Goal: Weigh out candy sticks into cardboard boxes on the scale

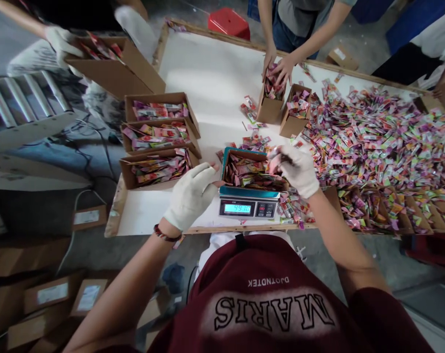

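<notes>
While a cardboard box (252,171) of bright sachets is being weighed on a small scale (247,206), its near-left corner is being steadied by the gloved left hand (191,195), fingers curled, and sachets (274,159) are being pinched over it by the gloved right hand (298,169).

The maroon shirt (274,304) reads "MARS" and "DJOTNDTEK", upside down; the digital scale (247,208) display shows roughly "49.16".
</notes>
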The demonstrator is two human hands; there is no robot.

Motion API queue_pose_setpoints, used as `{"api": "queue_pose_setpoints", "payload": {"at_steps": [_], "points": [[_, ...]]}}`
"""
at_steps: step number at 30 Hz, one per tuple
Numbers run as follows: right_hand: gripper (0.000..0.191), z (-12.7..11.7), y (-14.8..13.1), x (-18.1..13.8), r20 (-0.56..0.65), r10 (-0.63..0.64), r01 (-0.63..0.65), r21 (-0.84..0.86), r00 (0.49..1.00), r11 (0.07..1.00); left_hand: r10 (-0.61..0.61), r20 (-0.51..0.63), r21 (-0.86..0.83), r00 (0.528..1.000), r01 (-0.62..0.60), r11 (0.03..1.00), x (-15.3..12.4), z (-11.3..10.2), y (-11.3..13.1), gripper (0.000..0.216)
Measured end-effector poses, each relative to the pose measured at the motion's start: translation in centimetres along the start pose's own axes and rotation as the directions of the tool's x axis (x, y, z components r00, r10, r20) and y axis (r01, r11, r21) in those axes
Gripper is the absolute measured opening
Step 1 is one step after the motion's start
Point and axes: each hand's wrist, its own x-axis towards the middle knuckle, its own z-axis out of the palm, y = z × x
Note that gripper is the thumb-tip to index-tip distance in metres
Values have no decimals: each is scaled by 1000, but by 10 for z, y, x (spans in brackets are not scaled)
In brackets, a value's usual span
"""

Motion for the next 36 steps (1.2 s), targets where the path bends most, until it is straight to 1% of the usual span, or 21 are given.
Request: {"api": "queue_pose_setpoints", "payload": {"at_steps": [1,3,5,7,9,10,11,13,15,17,19,21,22,24,25,27,30,31,33,35,36], "points": [[28,-12,1,-7,-103,17,-16,17,995,1000,15,-6,-3,1000,-15,1000,6,0,4,32],[21,-39,7,-23,-267,71,-79,-17,961,997,34,-14,0,999,-34,999,16,-1,11,33],[18,-67,21,-43,-333,146,-180,-73,932,981,35,-11,-8,999,-35,999,24,-3,15,34],[19,-89,38,-63,-297,216,-268,-146,930,952,26,-14,-20,1000,-26,999,27,-6,17,35],[30,-102,51,-81,-215,283,-330,-229,935,916,26,-24,-28,999,-27,999,28,-10,16,36],[38,-104,54,-86,-182,309,-349,-260,934,901,28,-29,-28,999,-29,999,27,-12,16,37],[43,-102,54,-89,-161,320,-355,-281,934,892,28,-33,-26,999,-29,999,26,-14,16,37],[42,-90,45,-88,-140,287,-317,-310,948,896,21,-34,-22,999,-22,1000,25,-17,17,36],[36,-69,29,-78,-87,196,-214,-357,977,909,9,-33,-19,999,-10,1000,23,-19,18,36],[40,-44,13,-63,7,135,-118,-443,991,889,13,-34,-16,999,-13,1000,22,-20,21,35],[41,-19,3,-48,127,163,-66,-555,978,830,24,-41,-16,999,-25,1000,20,-19,22,33],[28,-1,0,-37,233,234,-25,-655,944,756,29,-39,-19,999,-30,999,18,-18,23,32],[22,4,0,-33,272,256,-3,-680,928,734,26,-36,-22,999,-27,999,16,-18,23,32],[20,5,3,-29,300,252,19,-677,920,735,18,-25,-32,1000,-18,999,13,-17,22,30],[22,0,4,-30,286,232,13,-655,930,756,14,-20,-39,1000,-15,999,12,-17,21,30],[25,-18,7,-34,229,178,-12,-582,957,813,14,-18,-50,1000,-15,999,10,-15,19,29],[24,-60,9,-53,118,113,-41,-493,987,869,13,-10,-55,1000,-14,998,10,-10,16,27],[23,-76,10,-61,75,108,-58,-493,991,868,11,-5,-55,1000,-11,998,10,-9,15,27],[19,-104,13,-76,-35,126,-125,-541,991,832,3,1,-59,1000,-3,998,12,-6,14,25],[23,-119,17,-85,-138,133,-190,-595,981,781,-6,2,-68,1000,7,998,13,-4,14,24],[27,-119,19,-85,-161,122,-195,-605,979,772,-10,1,-71,1000,10,997,14,-4,15,24]]}}
